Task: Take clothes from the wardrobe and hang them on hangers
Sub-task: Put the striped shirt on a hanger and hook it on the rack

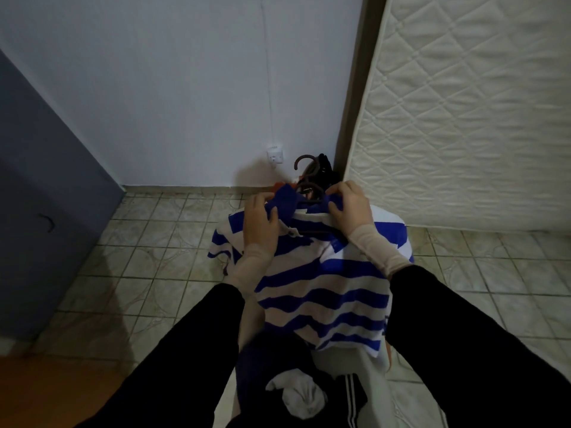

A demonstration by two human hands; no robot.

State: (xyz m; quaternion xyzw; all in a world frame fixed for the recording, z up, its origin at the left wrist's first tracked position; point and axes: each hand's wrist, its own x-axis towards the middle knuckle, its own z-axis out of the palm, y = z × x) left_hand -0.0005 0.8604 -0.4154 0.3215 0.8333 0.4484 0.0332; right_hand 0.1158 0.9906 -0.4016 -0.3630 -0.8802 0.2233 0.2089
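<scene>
A blue and white striped polo shirt [321, 291] lies spread in front of me, its blue collar [285, 203] at the far end. My left hand [259, 223] grips the left side of the collar. My right hand [349, 206] pinches the right side of the collar. A brown hanger [312, 188] pokes its hook out of the neck opening between my hands, and part of its bar shows under the shirt's chest. A second brown hanger hook [304, 163] rises just behind it, with dark clothing [327, 173] beside it.
A white quilted mattress [463, 118] leans upright at the right. The grey wardrobe door [46, 211] stands at the left. A white wall with a socket [275, 156] is ahead. White and dark striped clothes [306, 393] lie near my lap. Tiled floor surrounds everything.
</scene>
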